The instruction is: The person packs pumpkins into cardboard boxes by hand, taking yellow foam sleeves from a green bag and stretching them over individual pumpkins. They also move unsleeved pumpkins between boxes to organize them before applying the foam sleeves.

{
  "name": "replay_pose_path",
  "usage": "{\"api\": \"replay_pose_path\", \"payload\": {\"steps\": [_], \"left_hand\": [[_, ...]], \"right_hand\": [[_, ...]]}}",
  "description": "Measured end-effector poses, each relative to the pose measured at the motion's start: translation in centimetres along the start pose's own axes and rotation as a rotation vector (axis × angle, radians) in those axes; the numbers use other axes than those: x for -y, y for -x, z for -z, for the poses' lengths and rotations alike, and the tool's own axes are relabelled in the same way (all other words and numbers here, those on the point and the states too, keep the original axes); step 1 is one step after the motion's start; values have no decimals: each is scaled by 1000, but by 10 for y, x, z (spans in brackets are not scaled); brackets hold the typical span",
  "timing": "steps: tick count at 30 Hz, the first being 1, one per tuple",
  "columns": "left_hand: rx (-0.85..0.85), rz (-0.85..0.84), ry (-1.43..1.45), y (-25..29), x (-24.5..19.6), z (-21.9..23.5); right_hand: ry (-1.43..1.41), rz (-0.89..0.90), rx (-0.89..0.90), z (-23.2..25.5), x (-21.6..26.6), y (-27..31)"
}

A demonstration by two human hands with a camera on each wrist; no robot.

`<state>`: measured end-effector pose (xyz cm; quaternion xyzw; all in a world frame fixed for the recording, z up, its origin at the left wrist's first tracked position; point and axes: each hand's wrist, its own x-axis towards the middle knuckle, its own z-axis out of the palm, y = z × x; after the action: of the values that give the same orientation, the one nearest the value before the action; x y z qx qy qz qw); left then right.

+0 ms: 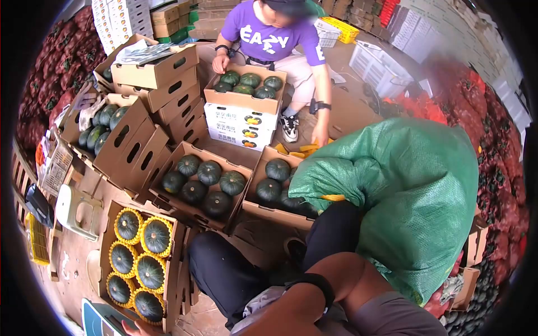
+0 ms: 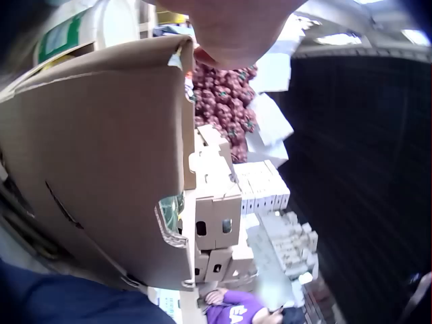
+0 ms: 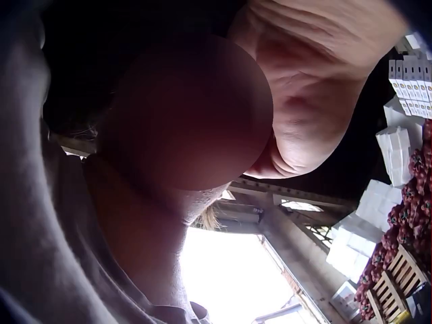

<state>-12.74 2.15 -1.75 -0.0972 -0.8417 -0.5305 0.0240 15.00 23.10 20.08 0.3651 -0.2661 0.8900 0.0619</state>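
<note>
My left hand (image 1: 136, 329) shows only partly at the bottom of the head view, by the near end of a cardboard box (image 1: 174, 241) of dark green pumpkins (image 1: 151, 273) in yellow foam nets. In the left wrist view that hand (image 2: 233, 30) hangs over the top edge of a cardboard box (image 2: 101, 155), nothing seen in it. My right hand (image 3: 310, 88) is raised close to the face in the right wrist view, palm showing and fingertips hidden. More pumpkins (image 1: 209, 173) sit unwrapped in open boxes ahead.
A large green woven sack (image 1: 420, 185) stands at right by my knee. Opposite, a person in a purple shirt (image 1: 274, 33) reaches toward yellow foam nets (image 1: 305, 150), beside stacked white boxes (image 1: 238, 126). Cardboard boxes (image 1: 168, 89) and a white stool (image 1: 78, 210) are at left.
</note>
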Motion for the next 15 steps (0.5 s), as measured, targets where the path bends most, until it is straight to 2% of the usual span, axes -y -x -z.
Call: {"api": "replay_pose_path", "payload": {"steps": [3, 5, 7, 9, 10, 11, 13, 14, 15], "left_hand": [[-174, -282, -134, 13, -47, -11], [-82, -369, -38, 28, -72, -24], [107, -395, 97, 45, -95, -47], [280, -418, 203, 66, -123, -80], [441, -436, 184, 71, -132, -94], [605, -449, 162, 75, -139, -110], [981, -284, 228, 85, -149, -156], [1141, -201, 233, 90, -147, -184], [1304, -113, 237, 95, -143, -212]], "right_hand": [[211, 24, 31, -5, 14, 30], [415, 46, 35, -2, 14, 56], [841, 6, -2, -5, 49, 107], [1169, 189, -836, -21, 54, 156], [1146, 230, -1122, -12, 52, 201], [1033, 148, -1284, -1, 51, 259], [1003, -367, -1709, 8, 44, 324], [1546, -498, -1751, 9, 46, 354], [2107, -619, -1710, 9, 50, 384]]}}
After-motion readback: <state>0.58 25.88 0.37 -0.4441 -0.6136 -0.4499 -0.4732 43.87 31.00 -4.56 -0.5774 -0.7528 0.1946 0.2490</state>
